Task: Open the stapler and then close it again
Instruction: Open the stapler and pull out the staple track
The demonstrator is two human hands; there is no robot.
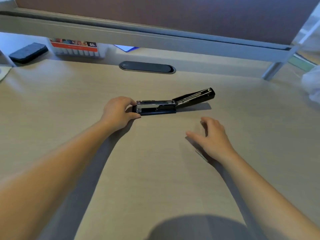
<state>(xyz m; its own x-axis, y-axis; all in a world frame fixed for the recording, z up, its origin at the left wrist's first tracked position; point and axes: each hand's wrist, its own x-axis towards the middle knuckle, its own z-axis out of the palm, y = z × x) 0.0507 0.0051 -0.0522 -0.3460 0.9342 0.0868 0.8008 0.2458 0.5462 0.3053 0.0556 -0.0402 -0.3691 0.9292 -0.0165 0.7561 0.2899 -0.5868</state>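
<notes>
A black stapler (166, 105) lies open on the wooden desk (155, 161), its top cover swung back to the right and its metal staple channel exposed. My left hand (119, 110) grips the stapler's left end, thumb in front and fingers behind. My right hand (211, 135) hovers just over the desk, nearer me and to the right of the stapler, fingers spread and holding nothing. It does not touch the stapler.
A dark oval cable cover (147, 67) is set into the desk behind the stapler. A box of markers (76, 47) and a black eraser block (28, 52) sit at the back left under a shelf (138, 37). White material (311, 84) lies at the right edge.
</notes>
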